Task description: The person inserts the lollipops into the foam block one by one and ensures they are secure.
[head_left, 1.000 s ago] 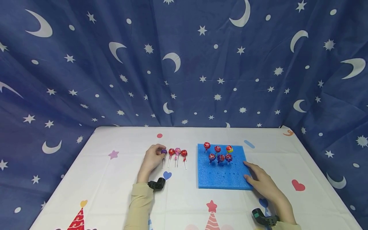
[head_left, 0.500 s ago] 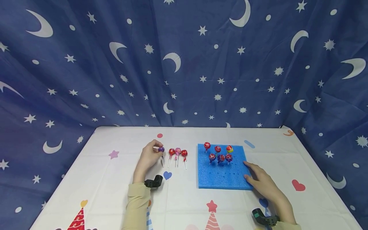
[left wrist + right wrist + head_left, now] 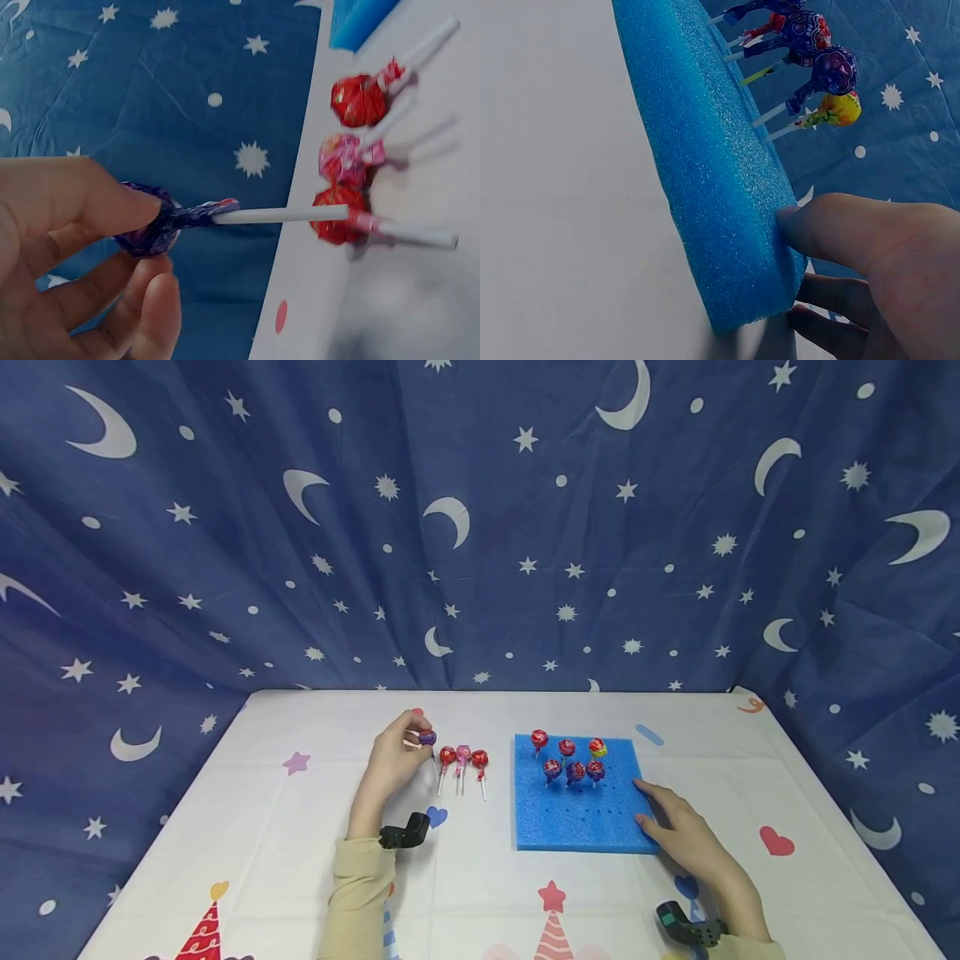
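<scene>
Purple-wrapped lollipop (stick down), blue foam board, flat

Standing lollipops block the back half of the foam, the right hand its right edge; its front edge offers passage.

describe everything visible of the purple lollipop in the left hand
The purple lollipop has a round head in a shiny wrapper, seemingly plastic film, gathered at the neck with some reddish print, and a white stick. The left hand pinches its head with thumb and fingers; in the head view the stick slants down. It is beside three other lollipops; whether the stick touches one is unclear.
</scene>
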The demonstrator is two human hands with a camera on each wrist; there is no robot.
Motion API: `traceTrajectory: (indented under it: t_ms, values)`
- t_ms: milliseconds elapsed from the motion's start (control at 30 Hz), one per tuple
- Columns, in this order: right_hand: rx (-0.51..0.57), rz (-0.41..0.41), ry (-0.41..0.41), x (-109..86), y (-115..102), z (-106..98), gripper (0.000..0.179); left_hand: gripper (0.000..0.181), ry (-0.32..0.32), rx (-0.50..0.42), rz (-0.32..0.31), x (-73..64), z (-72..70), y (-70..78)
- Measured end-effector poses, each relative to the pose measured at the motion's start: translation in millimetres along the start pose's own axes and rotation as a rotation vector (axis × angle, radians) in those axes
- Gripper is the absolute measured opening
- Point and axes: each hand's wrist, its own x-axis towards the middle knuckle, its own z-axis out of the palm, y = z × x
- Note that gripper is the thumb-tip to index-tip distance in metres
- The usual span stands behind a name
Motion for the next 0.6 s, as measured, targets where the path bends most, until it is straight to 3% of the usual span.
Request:
traceTrajectory:
  t_ms: [233,600]
  values:
    - [-0.004,0.002,0.004,0.6,1.7,1.7,0.062,0.026,0.023,-0.022,0.038,0.2,9.5,12.7]
    - [0.007,0.01,-0.005,1.3,3.2,1.7,0.062,0.025,-0.035,-0.076,0.094,-4.1,28.8,28.3]
